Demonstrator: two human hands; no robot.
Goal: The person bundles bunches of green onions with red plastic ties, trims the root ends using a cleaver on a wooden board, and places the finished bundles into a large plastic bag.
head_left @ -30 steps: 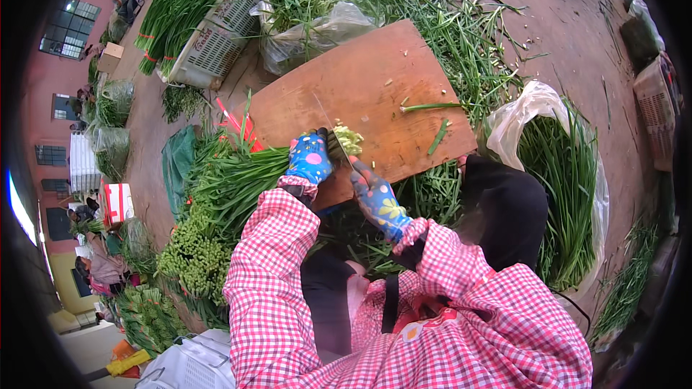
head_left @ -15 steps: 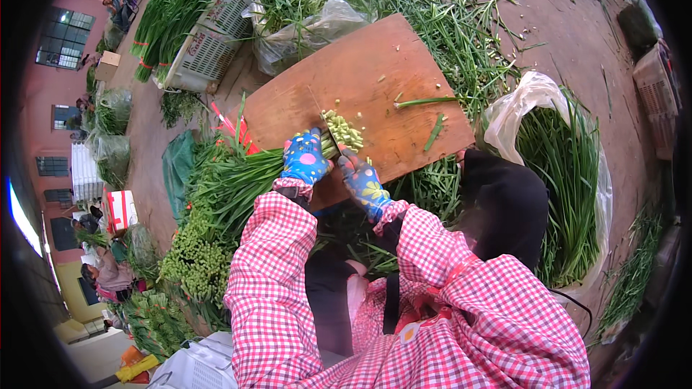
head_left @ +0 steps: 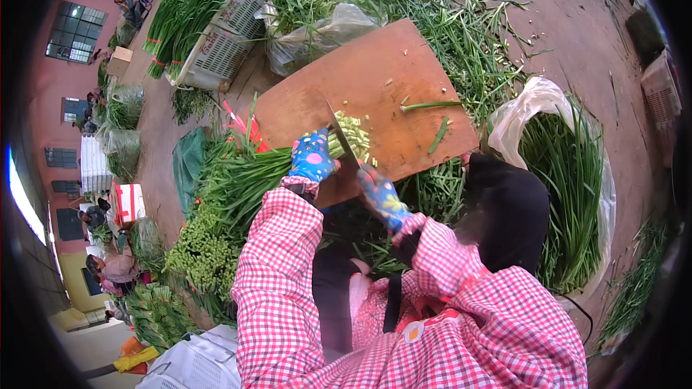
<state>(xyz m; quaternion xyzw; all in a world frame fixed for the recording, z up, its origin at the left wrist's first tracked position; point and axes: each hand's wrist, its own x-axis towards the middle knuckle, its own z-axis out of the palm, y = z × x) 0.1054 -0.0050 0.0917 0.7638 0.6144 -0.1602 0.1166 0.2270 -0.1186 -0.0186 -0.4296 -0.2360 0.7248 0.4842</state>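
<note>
My left hand (head_left: 313,157), in a blue spotted glove, is closed around a bunch of long green stalks (head_left: 252,171) near their pale cut ends. The stalks trail off to the left. In my right hand (head_left: 383,197), also gloved, is the handle of a knife, mostly hidden by the fingers. Its blade (head_left: 344,134) slants up and left, close beside the left hand. Short pale-green cut pieces (head_left: 356,130) lie in a small pile just right of the blade. Under all this is a brown wooden board (head_left: 382,57), with one loose stalk (head_left: 431,105) near its right side.
A white crate (head_left: 229,42) with banded green bunches stands far left. Loose leaves (head_left: 461,36) spread beyond the board. To the right, a clear plastic bag (head_left: 530,104) holds long greens. More stalks (head_left: 205,248) are heaped at my left. Other people (head_left: 119,268) sit farther left.
The right hand has drawn a little right and back, turning the knife so more of its blade shows. The left hand keeps its grip. The whole view has shifted slightly.
</note>
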